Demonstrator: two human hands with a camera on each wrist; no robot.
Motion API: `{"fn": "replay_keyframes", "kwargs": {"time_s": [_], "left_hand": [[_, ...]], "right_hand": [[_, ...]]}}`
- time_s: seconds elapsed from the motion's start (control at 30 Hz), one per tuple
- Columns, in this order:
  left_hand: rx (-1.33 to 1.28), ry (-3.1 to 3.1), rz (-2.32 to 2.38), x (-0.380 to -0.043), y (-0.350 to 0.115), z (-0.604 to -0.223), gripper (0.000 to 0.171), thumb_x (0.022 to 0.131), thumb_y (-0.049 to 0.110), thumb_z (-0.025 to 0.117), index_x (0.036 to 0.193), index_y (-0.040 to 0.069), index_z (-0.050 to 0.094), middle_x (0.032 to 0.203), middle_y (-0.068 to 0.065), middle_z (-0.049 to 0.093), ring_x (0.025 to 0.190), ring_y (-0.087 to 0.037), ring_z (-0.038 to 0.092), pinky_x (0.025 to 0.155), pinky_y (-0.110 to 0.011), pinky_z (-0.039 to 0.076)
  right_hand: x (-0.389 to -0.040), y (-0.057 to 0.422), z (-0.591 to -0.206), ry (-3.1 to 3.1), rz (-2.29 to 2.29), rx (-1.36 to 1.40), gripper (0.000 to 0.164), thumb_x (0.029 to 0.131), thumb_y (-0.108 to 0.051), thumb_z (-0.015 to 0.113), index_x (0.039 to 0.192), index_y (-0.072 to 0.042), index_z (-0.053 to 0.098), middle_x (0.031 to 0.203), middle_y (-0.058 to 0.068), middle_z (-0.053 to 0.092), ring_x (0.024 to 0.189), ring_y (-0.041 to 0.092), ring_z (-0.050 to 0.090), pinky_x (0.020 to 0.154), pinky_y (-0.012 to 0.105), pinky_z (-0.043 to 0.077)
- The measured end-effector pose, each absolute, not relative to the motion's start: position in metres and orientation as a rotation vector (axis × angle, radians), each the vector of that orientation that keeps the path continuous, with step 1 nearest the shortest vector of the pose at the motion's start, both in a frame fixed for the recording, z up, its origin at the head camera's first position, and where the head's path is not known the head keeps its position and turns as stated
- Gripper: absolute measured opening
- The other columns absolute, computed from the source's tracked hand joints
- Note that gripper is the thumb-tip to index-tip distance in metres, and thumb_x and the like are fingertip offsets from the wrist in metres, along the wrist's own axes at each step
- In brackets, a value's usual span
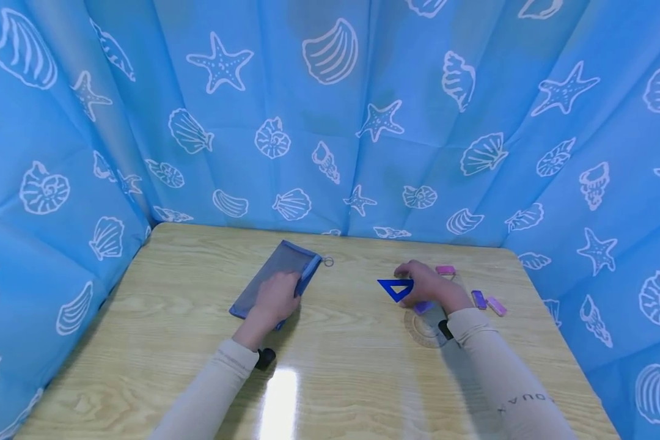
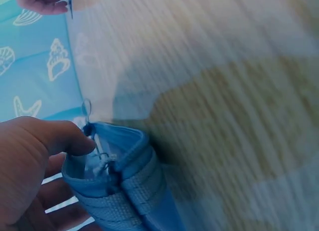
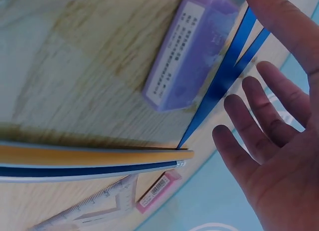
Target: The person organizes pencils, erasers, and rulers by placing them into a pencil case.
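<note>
My left hand (image 1: 277, 296) holds a blue mesh zip pouch (image 1: 269, 269) by its mouth, thumb at the rim. In the left wrist view the pouch (image 2: 124, 176) gapes at its zipped end, and a small ring hangs from the zip. Over on the right side of the table, my right hand (image 1: 426, 284) pinches a blue set square (image 1: 387, 284) near one edge. The right wrist view shows the thumb against the set square (image 3: 219, 84), other fingers spread. A purple eraser (image 3: 187, 51) with a white label lies close under that hand.
Around the right hand lie a clear protractor (image 1: 418, 333), a clear set square (image 3: 99, 206), a pink eraser (image 1: 445, 269), another purple eraser (image 1: 478, 299) and another pink one (image 1: 496, 305). Yellow and dark blue pencil-like sticks (image 3: 89, 158) show too. A blue curtain (image 1: 330, 122) borders the table.
</note>
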State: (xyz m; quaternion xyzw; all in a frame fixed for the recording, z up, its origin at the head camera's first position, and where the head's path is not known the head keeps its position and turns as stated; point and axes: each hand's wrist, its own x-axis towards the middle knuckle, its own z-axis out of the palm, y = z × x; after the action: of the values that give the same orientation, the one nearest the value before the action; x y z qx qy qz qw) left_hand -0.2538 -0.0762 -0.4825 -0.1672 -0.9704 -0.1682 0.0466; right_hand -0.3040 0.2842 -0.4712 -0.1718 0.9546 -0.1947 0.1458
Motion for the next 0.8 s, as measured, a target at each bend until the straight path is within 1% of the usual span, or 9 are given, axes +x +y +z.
{"fn": "replay_keyframes", "kwargs": {"time_s": [0.1, 0.27, 0.37, 0.43, 0.5, 0.57, 0.63, 0.73, 0.8], "left_hand": [[-0.524, -2.954, -0.494, -0.253, -0.077, -0.480, 0.024, 0.088, 0.005, 0.070, 0.112, 0.003, 0.070, 0.087, -0.011, 0.071, 0.078, -0.029, 0.069, 0.061, -0.046, 0.056], [-0.577, -2.962, -0.481, -0.254, -0.080, -0.478, 0.056, 0.095, 0.000, 0.059, 0.150, 0.008, 0.049, 0.073, -0.011, 0.066, 0.058, -0.022, 0.059, 0.046, -0.036, 0.046], [-0.608, -2.952, -0.496, -0.254, -0.082, -0.477, 0.054, 0.100, 0.000, 0.053, 0.153, 0.011, 0.047, 0.068, -0.010, 0.062, 0.051, -0.018, 0.050, 0.043, -0.032, 0.039], [-0.625, -2.931, -0.497, -0.254, -0.084, -0.476, 0.049, 0.102, 0.002, 0.053, 0.150, 0.012, 0.051, 0.079, -0.013, 0.069, 0.055, -0.021, 0.057, 0.046, -0.034, 0.044], [-0.639, -2.911, -0.501, -0.254, -0.085, -0.475, 0.042, 0.102, 0.006, 0.055, 0.144, 0.012, 0.059, 0.100, -0.017, 0.074, 0.070, -0.028, 0.068, 0.055, -0.040, 0.053], [-0.651, -2.906, -0.505, -0.254, -0.087, -0.474, 0.037, 0.102, 0.008, 0.057, 0.138, 0.012, 0.065, 0.119, -0.020, 0.072, 0.088, -0.036, 0.072, 0.068, -0.047, 0.059], [-0.655, -2.914, -0.530, -0.256, -0.088, -0.473, 0.036, 0.100, 0.005, 0.059, 0.134, 0.012, 0.068, 0.128, -0.023, 0.068, 0.099, -0.041, 0.071, 0.075, -0.051, 0.059], [-0.645, -2.914, -0.622, -0.259, -0.090, -0.472, 0.039, 0.096, -0.002, 0.058, 0.131, 0.010, 0.070, 0.131, -0.024, 0.066, 0.103, -0.040, 0.070, 0.075, -0.045, 0.058], [-0.623, -2.908, -0.715, -0.262, -0.092, -0.473, 0.041, 0.093, -0.005, 0.055, 0.130, 0.005, 0.069, 0.129, -0.024, 0.067, 0.088, -0.034, 0.072, 0.069, -0.038, 0.055]], "right_hand": [[-0.305, 0.283, -0.470, 2.728, -0.560, -0.462, 0.069, 0.072, -0.019, 0.091, 0.131, 0.001, 0.061, 0.126, 0.022, 0.061, 0.116, 0.038, 0.059, 0.104, 0.054, 0.046], [-0.306, 0.279, -0.466, 2.711, -0.546, -0.451, 0.060, 0.073, -0.015, 0.090, 0.124, 0.000, 0.062, 0.121, 0.020, 0.064, 0.111, 0.035, 0.060, 0.103, 0.052, 0.047], [-0.307, 0.278, -0.466, 2.704, -0.523, -0.464, 0.052, 0.072, -0.014, 0.090, 0.115, -0.001, 0.064, 0.114, 0.017, 0.065, 0.107, 0.033, 0.061, 0.101, 0.051, 0.048], [-0.307, 0.278, -0.466, 2.692, -0.516, -0.449, 0.048, 0.072, -0.015, 0.090, 0.111, -0.003, 0.064, 0.112, 0.015, 0.065, 0.106, 0.031, 0.060, 0.101, 0.050, 0.048], [-0.307, 0.278, -0.466, 2.686, -0.494, -0.435, 0.046, 0.073, -0.016, 0.090, 0.108, -0.004, 0.064, 0.112, 0.014, 0.064, 0.106, 0.031, 0.059, 0.101, 0.050, 0.047], [-0.306, 0.277, -0.466, 2.684, -0.468, -0.434, 0.045, 0.073, -0.017, 0.091, 0.107, -0.004, 0.065, 0.112, 0.015, 0.063, 0.105, 0.031, 0.057, 0.100, 0.050, 0.047], [-0.306, 0.276, -0.466, 2.689, -0.445, -0.425, 0.045, 0.073, -0.019, 0.091, 0.107, -0.005, 0.065, 0.111, 0.013, 0.062, 0.104, 0.029, 0.057, 0.100, 0.050, 0.047], [-0.307, 0.277, -0.465, 2.697, -0.433, -0.444, 0.044, 0.072, -0.018, 0.091, 0.105, -0.004, 0.065, 0.110, 0.014, 0.061, 0.102, 0.029, 0.057, 0.099, 0.049, 0.048], [-0.307, 0.277, -0.465, 2.698, -0.434, -0.452, 0.045, 0.073, -0.018, 0.091, 0.105, -0.004, 0.065, 0.110, 0.014, 0.062, 0.101, 0.029, 0.057, 0.098, 0.050, 0.048]]}}
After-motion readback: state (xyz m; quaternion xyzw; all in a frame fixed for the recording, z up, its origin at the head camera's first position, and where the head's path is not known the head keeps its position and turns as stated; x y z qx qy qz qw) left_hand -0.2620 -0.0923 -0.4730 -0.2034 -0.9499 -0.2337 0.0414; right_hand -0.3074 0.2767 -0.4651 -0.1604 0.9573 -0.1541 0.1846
